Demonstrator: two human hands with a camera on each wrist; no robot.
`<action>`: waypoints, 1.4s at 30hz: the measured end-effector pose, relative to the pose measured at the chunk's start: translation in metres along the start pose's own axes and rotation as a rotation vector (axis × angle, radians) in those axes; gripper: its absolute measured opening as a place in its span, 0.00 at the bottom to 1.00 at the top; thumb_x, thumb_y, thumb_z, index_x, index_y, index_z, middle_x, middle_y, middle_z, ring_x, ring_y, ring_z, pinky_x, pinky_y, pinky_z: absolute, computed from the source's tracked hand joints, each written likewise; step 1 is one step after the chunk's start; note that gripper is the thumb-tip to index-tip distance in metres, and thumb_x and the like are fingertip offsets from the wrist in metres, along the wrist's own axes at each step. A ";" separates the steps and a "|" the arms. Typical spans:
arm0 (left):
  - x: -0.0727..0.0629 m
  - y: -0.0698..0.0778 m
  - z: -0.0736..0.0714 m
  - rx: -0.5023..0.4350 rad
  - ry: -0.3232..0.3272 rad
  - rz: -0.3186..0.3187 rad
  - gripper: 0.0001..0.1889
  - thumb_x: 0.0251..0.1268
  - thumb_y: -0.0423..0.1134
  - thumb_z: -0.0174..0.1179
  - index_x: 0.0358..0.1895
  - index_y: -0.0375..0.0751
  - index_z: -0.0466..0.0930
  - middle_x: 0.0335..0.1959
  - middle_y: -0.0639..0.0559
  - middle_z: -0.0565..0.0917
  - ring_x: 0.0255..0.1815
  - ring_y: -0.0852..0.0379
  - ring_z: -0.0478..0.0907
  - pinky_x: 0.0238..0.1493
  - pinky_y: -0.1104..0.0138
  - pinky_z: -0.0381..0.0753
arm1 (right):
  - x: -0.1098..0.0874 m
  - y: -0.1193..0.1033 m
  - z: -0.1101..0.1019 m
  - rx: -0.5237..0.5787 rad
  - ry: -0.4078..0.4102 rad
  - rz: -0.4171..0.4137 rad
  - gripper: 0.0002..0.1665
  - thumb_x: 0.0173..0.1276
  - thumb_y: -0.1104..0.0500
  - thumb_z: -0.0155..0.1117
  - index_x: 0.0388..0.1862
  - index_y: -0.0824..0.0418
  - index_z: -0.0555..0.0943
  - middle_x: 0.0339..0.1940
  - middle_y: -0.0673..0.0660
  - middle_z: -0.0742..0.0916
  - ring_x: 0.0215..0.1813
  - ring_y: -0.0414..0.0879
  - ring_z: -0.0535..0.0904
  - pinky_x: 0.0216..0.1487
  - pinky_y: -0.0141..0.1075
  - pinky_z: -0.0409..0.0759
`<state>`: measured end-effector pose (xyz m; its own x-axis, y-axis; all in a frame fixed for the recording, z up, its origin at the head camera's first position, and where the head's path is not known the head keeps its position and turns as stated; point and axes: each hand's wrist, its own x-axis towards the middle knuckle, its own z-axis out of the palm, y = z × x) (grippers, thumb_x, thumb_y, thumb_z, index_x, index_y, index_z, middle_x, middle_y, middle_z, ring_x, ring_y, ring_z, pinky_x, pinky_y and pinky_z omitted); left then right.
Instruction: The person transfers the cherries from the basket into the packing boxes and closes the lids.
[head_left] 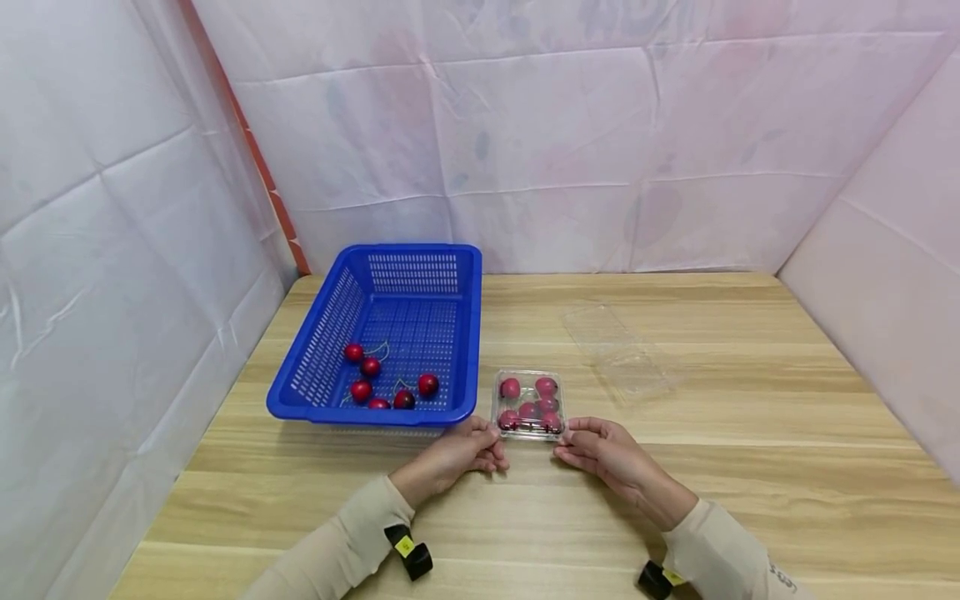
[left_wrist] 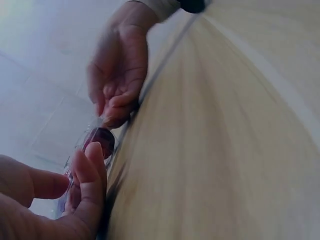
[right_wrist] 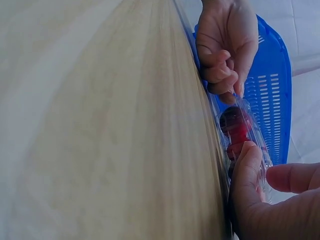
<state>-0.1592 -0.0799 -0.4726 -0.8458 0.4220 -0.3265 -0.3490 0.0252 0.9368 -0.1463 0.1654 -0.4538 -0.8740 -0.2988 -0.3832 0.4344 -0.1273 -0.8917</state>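
A small clear plastic clamshell box [head_left: 529,435] with several red cherries [head_left: 528,410] inside sits on the table, its lid lying over them. My left hand [head_left: 461,450] pinches its near left corner between thumb and fingers. At the near right corner, my right hand [head_left: 611,460] pinches the rim the same way. The right wrist view shows the right thumb and fingers [right_wrist: 246,167] on both sides of the box edge, with dark red cherries [right_wrist: 232,120] visible through the plastic. In the left wrist view the box [left_wrist: 92,135] is partly covered by the left fingers.
To the left stands a blue perforated basket [head_left: 474,333] holding several loose cherries [head_left: 361,390], its near right corner close to my left hand. Another clear clamshell box [head_left: 622,354] lies opened out behind and right. White cloth walls [head_left: 540,150] border the wooden table [head_left: 750,400].
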 end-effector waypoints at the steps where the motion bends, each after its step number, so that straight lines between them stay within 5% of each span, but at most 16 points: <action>1: -0.002 0.000 0.000 0.031 -0.006 0.007 0.07 0.74 0.33 0.46 0.44 0.31 0.68 0.28 0.48 0.80 0.27 0.59 0.81 0.31 0.71 0.80 | 0.000 0.000 0.000 -0.001 0.002 -0.001 0.21 0.74 0.68 0.47 0.59 0.79 0.59 0.39 0.56 0.82 0.42 0.42 0.84 0.50 0.33 0.80; 6: -0.015 0.008 -0.008 0.245 -0.102 0.014 0.13 0.75 0.37 0.46 0.47 0.26 0.70 0.28 0.44 0.81 0.26 0.58 0.81 0.30 0.66 0.83 | -0.003 -0.001 0.000 -0.036 0.000 -0.005 0.24 0.74 0.66 0.48 0.62 0.79 0.58 0.42 0.58 0.82 0.44 0.44 0.84 0.51 0.34 0.80; 10: -0.029 0.019 -0.017 0.448 -0.229 0.051 0.14 0.75 0.38 0.47 0.42 0.26 0.76 0.28 0.46 0.82 0.27 0.58 0.81 0.31 0.65 0.83 | -0.010 -0.005 -0.005 -0.120 -0.084 -0.001 0.30 0.74 0.66 0.48 0.65 0.82 0.52 0.46 0.63 0.82 0.47 0.48 0.84 0.52 0.35 0.80; 16: -0.046 0.033 -0.031 0.703 -0.383 0.219 0.14 0.74 0.39 0.50 0.38 0.34 0.82 0.30 0.49 0.85 0.32 0.61 0.81 0.34 0.71 0.80 | -0.021 -0.026 -0.016 -0.347 -0.228 -0.023 0.32 0.72 0.63 0.52 0.64 0.82 0.54 0.42 0.65 0.83 0.42 0.51 0.84 0.45 0.38 0.83; 20: -0.052 0.037 -0.035 0.761 -0.394 0.367 0.14 0.74 0.39 0.49 0.39 0.36 0.84 0.31 0.52 0.86 0.34 0.62 0.80 0.37 0.74 0.77 | -0.033 -0.052 -0.026 -0.569 -0.250 -0.201 0.26 0.72 0.64 0.54 0.62 0.80 0.63 0.38 0.67 0.82 0.37 0.52 0.84 0.40 0.43 0.84; 23: -0.057 0.040 -0.036 0.788 -0.357 0.452 0.14 0.73 0.41 0.51 0.38 0.38 0.85 0.29 0.56 0.86 0.33 0.65 0.80 0.38 0.75 0.78 | -0.040 -0.073 -0.037 -0.730 -0.136 -0.422 0.21 0.71 0.67 0.54 0.59 0.77 0.68 0.37 0.68 0.82 0.35 0.48 0.83 0.37 0.41 0.84; 25: -0.063 0.044 -0.038 0.805 -0.327 0.501 0.14 0.73 0.43 0.52 0.37 0.39 0.85 0.29 0.58 0.85 0.33 0.67 0.80 0.38 0.74 0.79 | -0.040 -0.086 -0.048 -0.852 0.041 -0.564 0.18 0.71 0.68 0.54 0.57 0.76 0.71 0.36 0.69 0.83 0.33 0.40 0.82 0.35 0.35 0.83; 27: -0.069 0.049 -0.040 0.819 -0.295 0.541 0.13 0.72 0.43 0.53 0.37 0.41 0.85 0.28 0.60 0.84 0.31 0.69 0.79 0.36 0.74 0.79 | -0.035 -0.097 -0.064 -0.976 0.260 -0.616 0.17 0.72 0.65 0.55 0.55 0.74 0.74 0.37 0.69 0.84 0.33 0.32 0.78 0.33 0.29 0.80; 29: -0.075 0.053 -0.041 0.829 -0.269 0.571 0.13 0.72 0.44 0.53 0.37 0.43 0.85 0.29 0.62 0.84 0.31 0.69 0.78 0.33 0.74 0.79 | -0.028 -0.105 -0.082 -1.072 0.418 -0.582 0.18 0.73 0.61 0.54 0.55 0.73 0.76 0.40 0.70 0.84 0.37 0.36 0.79 0.34 0.31 0.79; 31: -0.080 0.056 -0.043 0.835 -0.248 0.593 0.12 0.73 0.44 0.52 0.37 0.45 0.85 0.29 0.63 0.83 0.30 0.71 0.77 0.33 0.73 0.79 | -0.019 -0.110 -0.101 -1.127 0.477 -0.489 0.22 0.75 0.56 0.51 0.56 0.72 0.75 0.46 0.73 0.83 0.43 0.47 0.81 0.39 0.37 0.79; 35: -0.086 0.059 -0.045 0.816 -0.232 0.600 0.11 0.73 0.43 0.52 0.39 0.47 0.84 0.30 0.62 0.83 0.31 0.70 0.77 0.36 0.72 0.80 | 0.001 -0.110 -0.129 -1.069 0.369 -0.281 0.31 0.77 0.52 0.45 0.63 0.79 0.66 0.57 0.80 0.74 0.56 0.70 0.73 0.49 0.54 0.77; 39: -0.087 0.060 -0.047 0.800 -0.231 0.589 0.11 0.73 0.42 0.52 0.40 0.46 0.84 0.31 0.60 0.84 0.32 0.69 0.78 0.38 0.71 0.81 | 0.019 -0.106 -0.144 -0.933 0.245 -0.112 0.36 0.78 0.51 0.42 0.65 0.84 0.59 0.58 0.80 0.73 0.49 0.59 0.78 0.48 0.43 0.80; 42: -0.087 0.059 -0.048 0.798 -0.219 0.588 0.11 0.73 0.42 0.52 0.40 0.45 0.84 0.30 0.60 0.84 0.31 0.69 0.78 0.38 0.71 0.81 | 0.027 -0.102 -0.148 -0.895 0.203 -0.061 0.36 0.78 0.50 0.42 0.63 0.85 0.61 0.48 0.72 0.81 0.38 0.42 0.77 0.38 0.33 0.78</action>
<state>-0.1253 -0.1582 -0.3949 -0.6763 0.7171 0.1685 0.5378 0.3244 0.7782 -0.2469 0.3100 -0.4086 -0.9479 -0.1333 -0.2892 0.1299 0.6672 -0.7335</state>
